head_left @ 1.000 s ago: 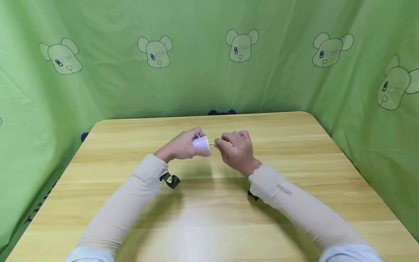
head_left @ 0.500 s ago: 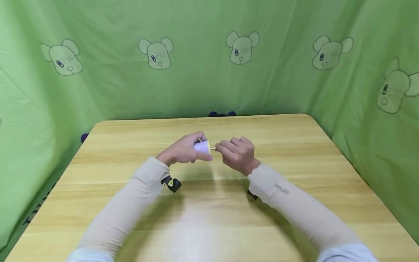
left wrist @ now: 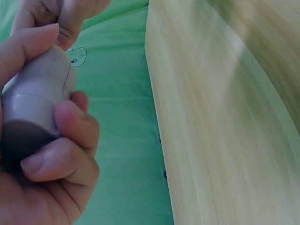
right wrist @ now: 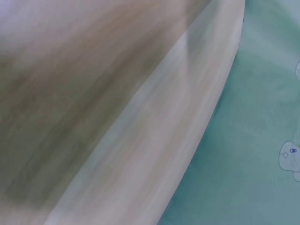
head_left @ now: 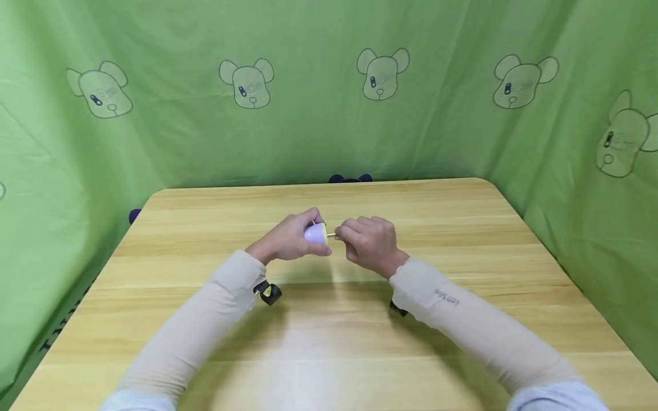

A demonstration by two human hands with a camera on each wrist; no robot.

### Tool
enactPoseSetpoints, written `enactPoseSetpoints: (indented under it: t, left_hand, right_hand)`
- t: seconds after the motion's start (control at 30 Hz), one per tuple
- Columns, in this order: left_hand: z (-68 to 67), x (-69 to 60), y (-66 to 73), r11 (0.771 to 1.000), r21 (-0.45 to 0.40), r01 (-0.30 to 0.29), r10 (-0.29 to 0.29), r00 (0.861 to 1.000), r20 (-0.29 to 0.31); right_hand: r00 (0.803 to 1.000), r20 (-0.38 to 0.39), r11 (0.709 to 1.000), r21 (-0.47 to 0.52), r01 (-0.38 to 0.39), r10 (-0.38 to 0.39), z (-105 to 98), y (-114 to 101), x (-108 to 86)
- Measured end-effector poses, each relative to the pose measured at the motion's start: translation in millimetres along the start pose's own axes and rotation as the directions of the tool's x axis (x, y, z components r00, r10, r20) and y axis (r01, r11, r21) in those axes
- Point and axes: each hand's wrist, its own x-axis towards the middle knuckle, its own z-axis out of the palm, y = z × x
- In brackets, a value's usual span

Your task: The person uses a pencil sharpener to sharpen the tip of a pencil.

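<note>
My left hand (head_left: 290,238) grips a lavender pencil sharpener (head_left: 315,234) with a yellow rim, held above the table. In the left wrist view the sharpener (left wrist: 40,86) shows a dark lower end, with my fingers and thumb wrapped round it. A thin pencil (head_left: 331,235) bridges the short gap from the yellow end to my right hand (head_left: 371,244), whose curled fingers pinch it. Most of the pencil is hidden inside that hand. Neither the right hand nor the pencil appears in the right wrist view.
A light wooden table (head_left: 329,319) lies below both hands. Green curtains (head_left: 308,137) printed with bear heads stand behind it and along its sides. A black wrist camera (head_left: 269,293) hangs under the left sleeve.
My right hand has turned about the pencil's axis, its fingers rolling over and curling in closer. Both hands sit slightly lower in the head view. The left hand keeps its grip on the sharpener.
</note>
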Motion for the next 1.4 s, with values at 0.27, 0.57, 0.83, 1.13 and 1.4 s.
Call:
enactPoseSetpoints:
  t: [0.27, 0.57, 0.83, 1.13, 1.4]
  left_hand:
    - [2.8, 0.1, 2.4, 0.989, 0.137, -0.051, 0.059, 0.997, -0.05]
    - [9.9, 1.9, -1.8, 0.965, 0.254, -0.061, 0.079, 0.995, -0.061]
    - [19.8, 4.7, 2.8, 0.918, 0.364, -0.159, 0.194, 0.979, -0.061]
    - [0.9, 5.4, 3.8, 0.981, 0.191, -0.021, 0.035, 0.997, -0.074]
    - [-7.7, 3.3, 9.2, 0.998, 0.055, 0.04, -0.038, 0.999, -0.034]
  right_hand:
    - [0.945, 0.223, 0.961, 0.081, -0.264, 0.24, -12, -8, 10.9]
    - [0.546, 0.715, 0.734, 0.068, -0.676, 0.436, -21, -5, 28.4]
    - [0.217, 0.936, 0.368, 0.106, -0.924, 0.276, -27, 18, 39.1]
    - [0.751, 0.59, 0.845, 0.203, -0.494, 0.297, -31, 8, 23.8]
    - [0.998, 0.047, 0.996, -0.079, -0.046, 0.05, -17, 6, 0.5]
